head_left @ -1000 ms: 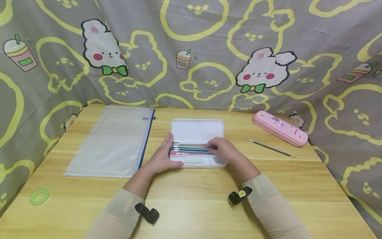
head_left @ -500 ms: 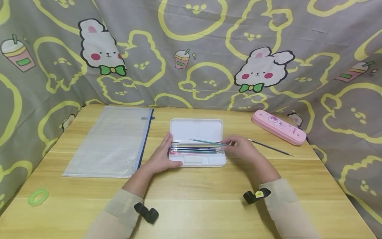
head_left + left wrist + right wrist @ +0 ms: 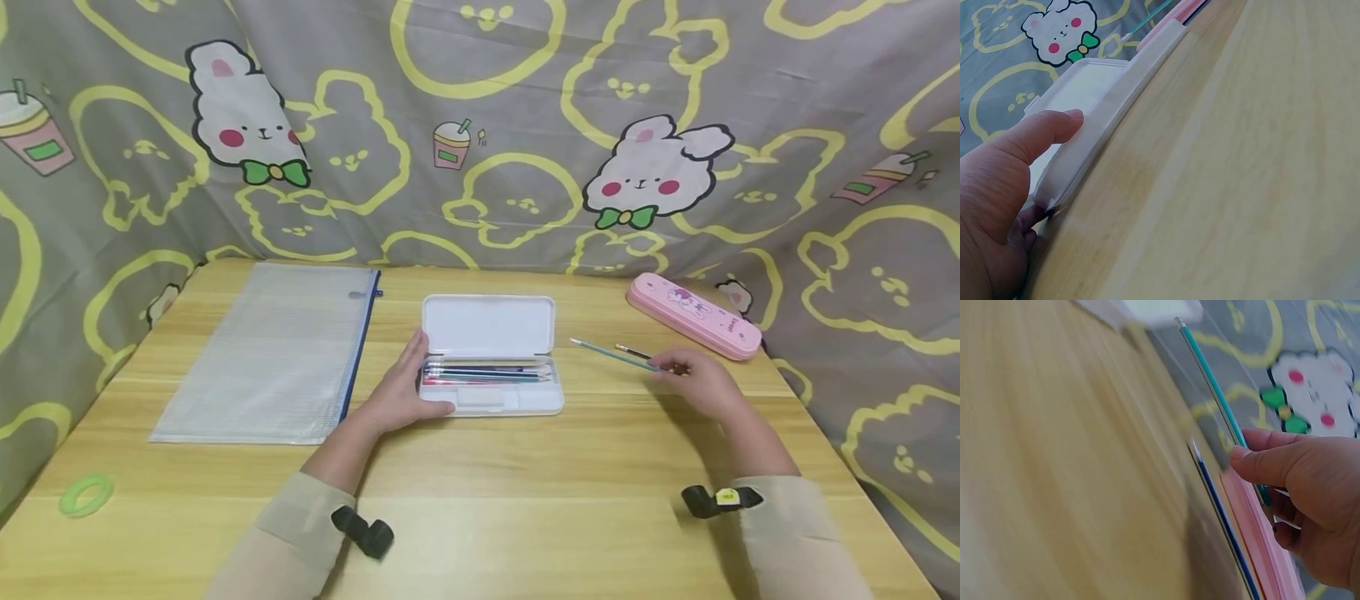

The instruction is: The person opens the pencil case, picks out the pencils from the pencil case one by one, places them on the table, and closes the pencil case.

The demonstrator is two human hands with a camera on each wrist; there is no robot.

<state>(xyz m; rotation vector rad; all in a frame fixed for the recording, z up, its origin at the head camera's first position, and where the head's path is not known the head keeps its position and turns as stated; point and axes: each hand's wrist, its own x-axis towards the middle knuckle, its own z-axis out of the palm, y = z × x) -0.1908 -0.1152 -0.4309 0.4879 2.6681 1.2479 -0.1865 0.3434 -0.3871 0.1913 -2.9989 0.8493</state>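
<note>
A white pencil case (image 3: 491,323) lies with its lid up at mid-table, several pencils (image 3: 487,373) and a white eraser (image 3: 480,398) inside. My left hand (image 3: 399,390) grips its left end, thumb along the front side, as the left wrist view also shows with the case wall (image 3: 1107,122). Away to the right, my right hand (image 3: 697,382) pinches a teal pencil (image 3: 1213,387) near its tip end, eraser end pointing left. Under that hand a dark blue pencil (image 3: 1219,509) lies on the table; the hand partly hides it in the head view.
At the back right sits a closed pink pencil case (image 3: 693,317) with a cartoon print. A clear mesh zip pouch (image 3: 255,358) with a blue edge lies on the left. Near the left table edge is a green ring (image 3: 86,497). A patterned cloth (image 3: 517,100) hangs behind the table.
My right hand has pulled the teal pencil up out of the white case and carried it right, over the dark blue pencil. My left hand has kept its place on the case.
</note>
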